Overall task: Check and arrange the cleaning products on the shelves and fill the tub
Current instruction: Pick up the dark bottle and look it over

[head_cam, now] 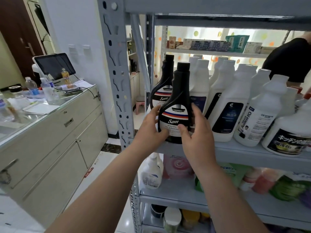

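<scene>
A black "Sam" kitchen oil cleaning bottle point(176, 101) stands at the left front of the grey shelf board point(235, 153). My left hand point(151, 130) grips its left side, thumb on the label. My right hand point(196, 130) grips its right side, thumb on the label and fingers behind. A second black Sam bottle point(164, 81) stands right behind it. To the right stand several white cleaner bottles point(230, 101), some leaning, and a large white jug with Japanese lettering point(292, 132).
The grey shelf upright point(117, 73) rises left of my hands. Lower shelves hold a white pump bottle point(151, 172), pink and green refill packs and jars. A glass-topped counter point(50, 111) with water bottles and a monitor stands left. A person in black point(292, 59) is behind the shelving at right.
</scene>
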`<state>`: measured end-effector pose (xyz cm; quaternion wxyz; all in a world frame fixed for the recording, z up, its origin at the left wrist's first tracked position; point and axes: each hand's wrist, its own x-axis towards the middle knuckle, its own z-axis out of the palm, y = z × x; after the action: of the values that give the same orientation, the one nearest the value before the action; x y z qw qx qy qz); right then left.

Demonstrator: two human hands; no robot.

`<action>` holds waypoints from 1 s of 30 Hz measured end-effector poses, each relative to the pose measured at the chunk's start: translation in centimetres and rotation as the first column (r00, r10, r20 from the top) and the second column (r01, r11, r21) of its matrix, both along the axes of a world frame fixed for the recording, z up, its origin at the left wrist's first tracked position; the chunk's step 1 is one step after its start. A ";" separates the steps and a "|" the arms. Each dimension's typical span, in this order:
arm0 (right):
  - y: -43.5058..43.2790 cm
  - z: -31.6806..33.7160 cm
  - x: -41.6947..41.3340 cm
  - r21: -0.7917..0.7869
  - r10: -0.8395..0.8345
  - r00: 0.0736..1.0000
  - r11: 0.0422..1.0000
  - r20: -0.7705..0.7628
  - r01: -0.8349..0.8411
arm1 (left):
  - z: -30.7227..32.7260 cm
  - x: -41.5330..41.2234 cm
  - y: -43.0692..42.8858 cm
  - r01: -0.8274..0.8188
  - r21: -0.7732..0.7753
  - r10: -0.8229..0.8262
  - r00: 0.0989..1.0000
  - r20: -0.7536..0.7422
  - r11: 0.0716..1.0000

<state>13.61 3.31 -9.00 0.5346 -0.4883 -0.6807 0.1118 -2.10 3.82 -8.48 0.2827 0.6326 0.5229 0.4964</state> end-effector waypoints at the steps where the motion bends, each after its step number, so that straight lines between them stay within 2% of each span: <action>1: 0.1 0.0 -0.4 0.007 0.001 1.000 1.000 0.013 -0.002 | 0.1 -0.2 0.0 -0.004 -0.002 0.004 1.000 -0.005 1.000; 4: 0.8 0.1 -1.1 0.033 0.003 0.995 0.999 0.102 -0.007 | -0.1 -0.5 0.4 -0.090 0.000 0.090 0.996 -0.009 0.996; 8: 1.1 -0.4 -0.3 0.128 -0.062 0.979 0.991 0.193 0.037 | 0.1 0.1 1.2 -0.199 0.014 0.198 0.978 0.060 0.980; 11: 0.8 -0.2 0.8 0.134 -0.097 0.978 0.988 0.184 0.073 | 0.3 0.3 2.1 -0.294 -0.017 0.294 0.955 0.043 0.956; 14: 1.0 0.6 1.4 0.098 -0.060 0.984 0.994 0.170 0.043 | 0.8 0.6 3.2 -0.353 -0.070 0.355 0.935 0.011 0.933; 17: 2.0 1.5 1.5 0.043 -0.040 0.986 0.998 0.159 0.034 | 1.6 0.9 4.8 -0.375 -0.177 0.395 0.914 0.095 0.910; 22: 3.2 2.1 1.0 -0.049 -0.023 0.996 0.998 0.090 0.027 | 1.4 1.3 5.9 -0.403 -0.158 0.402 0.915 -0.036 0.901; 25: 3.6 2.2 0.5 -0.041 -0.022 1.000 0.999 0.016 0.022 | 1.2 1.1 6.8 -0.402 -0.125 0.399 0.916 -0.045 0.907; 30: 4.1 2.3 0.5 -0.002 -0.042 0.999 0.999 -0.006 0.042 | 1.0 0.9 7.2 -0.389 -0.114 0.379 0.920 -0.101 0.914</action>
<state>14.07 7.37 -6.74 0.5385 -0.5028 -0.6683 0.1028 -1.18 11.07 -7.46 0.2003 0.5161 0.6792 0.4818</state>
